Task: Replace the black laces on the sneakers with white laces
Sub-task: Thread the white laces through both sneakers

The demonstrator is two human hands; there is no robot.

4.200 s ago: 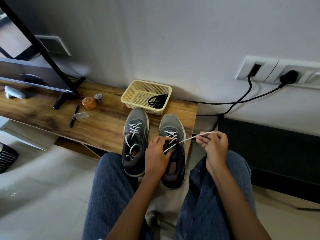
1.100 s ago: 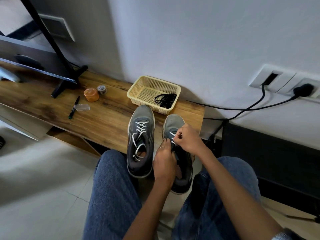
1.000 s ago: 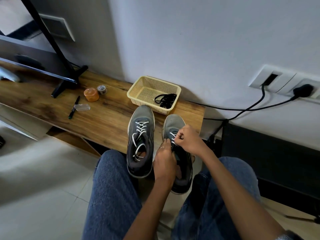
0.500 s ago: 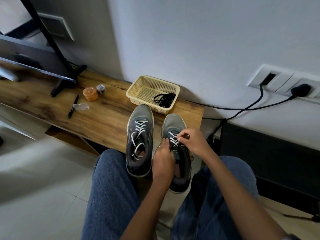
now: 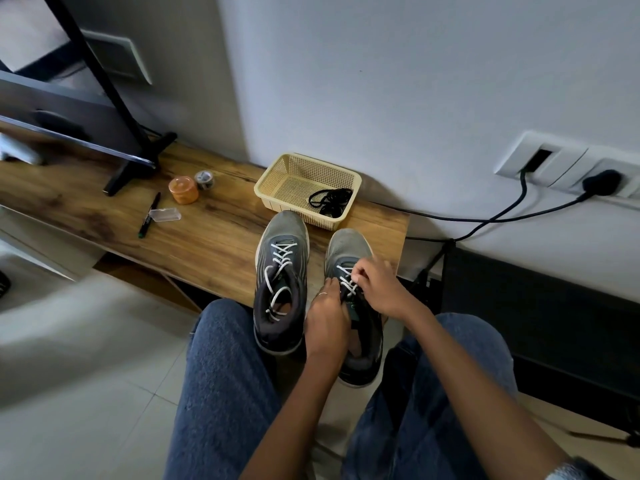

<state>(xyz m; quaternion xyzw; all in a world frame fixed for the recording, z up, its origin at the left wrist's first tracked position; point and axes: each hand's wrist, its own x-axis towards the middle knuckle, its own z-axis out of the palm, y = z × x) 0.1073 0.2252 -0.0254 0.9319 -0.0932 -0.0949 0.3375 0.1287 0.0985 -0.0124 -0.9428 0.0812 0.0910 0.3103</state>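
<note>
Two grey sneakers stand side by side at the near edge of the wooden bench, toes toward the wall. The left sneaker carries a white lace threaded up its eyelets. On the right sneaker a white lace crosses the lower eyelets. My left hand grips that shoe's left side by the tongue. My right hand pinches the white lace over the eyelets. Black laces lie bundled in the yellow basket behind the shoes.
On the wooden bench lie an orange jar, a small tape roll, a pen and a clear plastic case. A black stand foot sits at the left. Black cables run to wall sockets at the right.
My right hand had pulled the white lace out to the right, then came back over the right sneaker's eyelets and now pinches the lace lower down. My left hand stays on the shoe.
</note>
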